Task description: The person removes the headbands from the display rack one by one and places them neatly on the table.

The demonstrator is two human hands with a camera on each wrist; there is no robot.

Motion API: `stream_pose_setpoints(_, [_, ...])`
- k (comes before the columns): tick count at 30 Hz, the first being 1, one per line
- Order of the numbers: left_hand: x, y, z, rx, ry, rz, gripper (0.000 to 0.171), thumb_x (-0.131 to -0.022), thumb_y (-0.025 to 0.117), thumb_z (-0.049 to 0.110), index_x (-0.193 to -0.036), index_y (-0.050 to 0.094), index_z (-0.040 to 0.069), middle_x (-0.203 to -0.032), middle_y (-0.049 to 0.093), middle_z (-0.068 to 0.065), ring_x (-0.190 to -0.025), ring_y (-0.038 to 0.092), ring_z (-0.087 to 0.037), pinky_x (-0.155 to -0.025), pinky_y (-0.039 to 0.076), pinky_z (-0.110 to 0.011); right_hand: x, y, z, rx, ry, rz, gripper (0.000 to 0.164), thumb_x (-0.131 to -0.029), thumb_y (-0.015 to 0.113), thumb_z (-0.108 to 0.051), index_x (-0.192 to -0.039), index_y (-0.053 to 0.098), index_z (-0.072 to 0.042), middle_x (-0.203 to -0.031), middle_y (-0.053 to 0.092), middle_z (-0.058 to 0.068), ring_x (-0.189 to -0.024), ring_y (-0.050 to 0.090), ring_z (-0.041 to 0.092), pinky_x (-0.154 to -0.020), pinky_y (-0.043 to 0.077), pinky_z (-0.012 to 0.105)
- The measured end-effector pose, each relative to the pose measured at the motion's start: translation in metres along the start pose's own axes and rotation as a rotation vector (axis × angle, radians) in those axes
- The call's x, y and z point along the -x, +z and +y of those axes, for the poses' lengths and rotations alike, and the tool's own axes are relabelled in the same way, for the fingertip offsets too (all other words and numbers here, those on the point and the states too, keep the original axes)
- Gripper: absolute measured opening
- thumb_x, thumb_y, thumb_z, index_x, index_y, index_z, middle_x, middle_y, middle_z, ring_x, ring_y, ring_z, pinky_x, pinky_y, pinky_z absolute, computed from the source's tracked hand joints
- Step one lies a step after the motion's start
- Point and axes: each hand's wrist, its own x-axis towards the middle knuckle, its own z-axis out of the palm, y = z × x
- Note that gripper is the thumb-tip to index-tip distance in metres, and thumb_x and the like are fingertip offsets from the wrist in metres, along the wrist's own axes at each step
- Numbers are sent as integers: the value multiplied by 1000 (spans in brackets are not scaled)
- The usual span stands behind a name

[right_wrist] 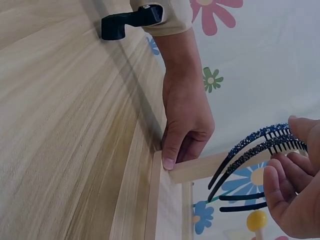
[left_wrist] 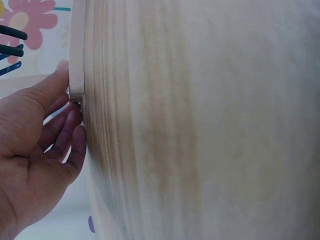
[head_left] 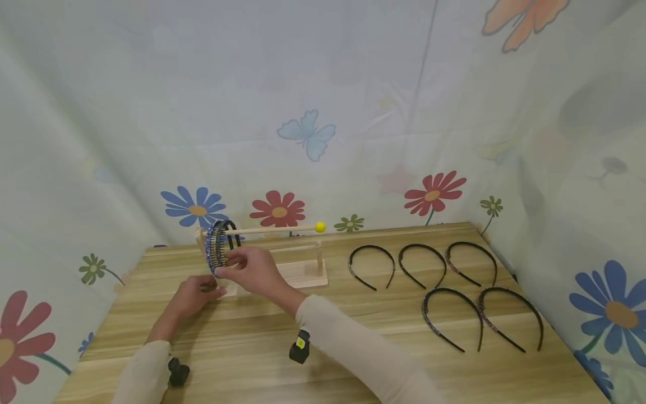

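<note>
Right hand [head_left: 254, 272] pinches the headbands [head_left: 218, 247], likely light and springy, best held mid-arch, while left hand [head_left: 190, 296] grips the stand [head_left: 305, 275].

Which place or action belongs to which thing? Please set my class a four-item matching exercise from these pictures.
Things:
1. left hand
2. right hand
3. yellow ball
4. five loose headbands

Places and actions:
A. lying on the right side of the table
B. at the tip of the upper rod
C. holding the wooden stand
D. pinching the hung headbands

Pairs: 1-C; 2-D; 3-B; 4-A
</note>
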Motion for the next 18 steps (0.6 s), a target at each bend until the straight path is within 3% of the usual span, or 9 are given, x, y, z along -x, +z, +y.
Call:
stream_pose_setpoints(8, [0, 0, 1, -4, -11, -6, 49, -97, 72, 36, -122, 69, -6, -124, 68, -28, -116, 65, -45, -96, 54, -58, -3, 4, 0, -11, 18, 25, 34, -90, 81, -30, -118, 74, -11, -95, 74, -11, -80, 63, -4, -70, 54, 16])
stream_pose_setpoints(18, [1, 0, 1, -17, 16, 9, 40, -97, 73, 33, -115, 72, -2, -121, 70, -26, -115, 66, -45, -95, 54, -58, -6, 7, 3, 14, 13, 38, 27, -90, 81, -29, -111, 76, -12, -89, 72, -14, -77, 62, -3, -69, 53, 15])
